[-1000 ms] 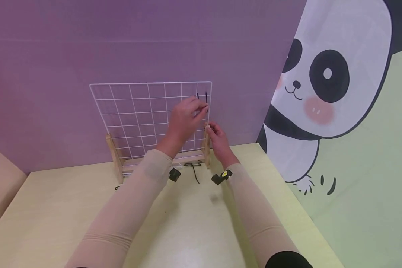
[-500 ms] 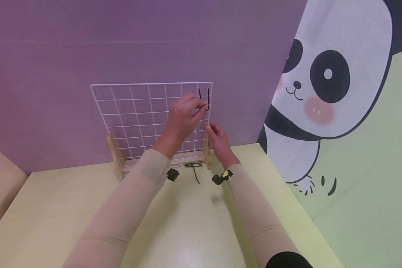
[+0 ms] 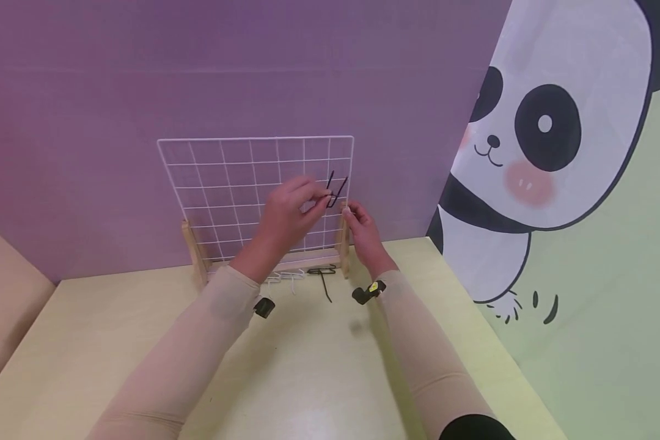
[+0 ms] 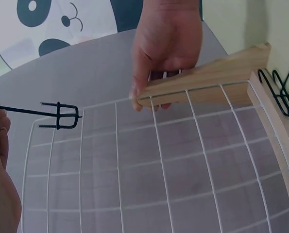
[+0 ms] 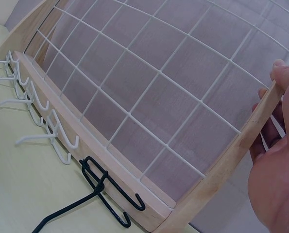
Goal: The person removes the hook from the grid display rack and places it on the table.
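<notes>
My left hand [image 3: 286,211] pinches the straight stem of a black wire grid hook [image 4: 61,115] between thumb and fingers. The hook's two-pronged end is in front of the right side of a white wire grid panel [image 3: 255,139], below its top corner. My right hand [image 3: 367,238] grips the right wooden upright [image 5: 227,158] of the stand at the panel's edge. Its thumb is on the near side and its fingers wrap behind. The panel stands leaning back in the wooden base, and in the head view my left hand and forearm hide part of it.
Another black hook [image 5: 103,187] lies against the base rail at its right end. Several white hooks [image 5: 52,136] line the same rail further left. A purple wall [image 3: 225,73] rises close behind the panel, and a panda mural [image 3: 588,140] covers the right wall.
My left hand has moved down and slightly left from near the panel's top right corner, bringing the black hook along. Its prongs went from upright to slanted. The right hand keeps its grip.
</notes>
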A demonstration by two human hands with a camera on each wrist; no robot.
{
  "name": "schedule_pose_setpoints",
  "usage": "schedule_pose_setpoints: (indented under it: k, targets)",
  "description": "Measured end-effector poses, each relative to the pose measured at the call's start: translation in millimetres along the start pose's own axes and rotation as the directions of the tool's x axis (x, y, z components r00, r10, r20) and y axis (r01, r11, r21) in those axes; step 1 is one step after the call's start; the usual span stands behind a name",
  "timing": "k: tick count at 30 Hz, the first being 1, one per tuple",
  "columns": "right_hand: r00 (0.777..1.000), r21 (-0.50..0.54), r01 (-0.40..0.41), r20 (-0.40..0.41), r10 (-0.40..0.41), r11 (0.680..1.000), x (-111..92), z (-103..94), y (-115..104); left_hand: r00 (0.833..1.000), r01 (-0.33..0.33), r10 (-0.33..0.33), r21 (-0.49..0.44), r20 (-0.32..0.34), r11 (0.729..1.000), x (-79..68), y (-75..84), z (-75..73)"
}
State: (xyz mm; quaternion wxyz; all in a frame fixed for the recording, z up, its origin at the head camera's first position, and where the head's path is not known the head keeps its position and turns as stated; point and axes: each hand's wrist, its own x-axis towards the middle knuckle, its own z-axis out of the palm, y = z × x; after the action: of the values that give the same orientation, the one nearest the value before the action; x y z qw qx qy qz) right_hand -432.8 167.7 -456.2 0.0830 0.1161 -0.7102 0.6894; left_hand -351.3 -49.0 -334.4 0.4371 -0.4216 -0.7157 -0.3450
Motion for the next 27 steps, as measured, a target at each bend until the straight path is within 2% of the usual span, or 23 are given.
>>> schedule_pose_setpoints:
  k: [8,14,27]
  targets:
    - [1.000,0.022,-0.009,-0.005,0.009,1.000,-2.0,-1.4,-0.2,1.000,-0.003,0.003,0.023,-0.002,1.000,-15.7,-2.0,-17.0]
    - [1.000,0.009,-0.014,0.006,0.014,1.000,-1.5,-1.4,-0.3,1.000,-0.005,0.004,0.045,0.022,0.999,-27.3,-3.0,-27.8]
    - [1.000,0.030,0.003,0.009,-0.003,1.000,-0.5,-0.5,1.2,0.998,0.029,-0.034,0.091,0.053,0.995,-54.5,-2.5,-46.4]
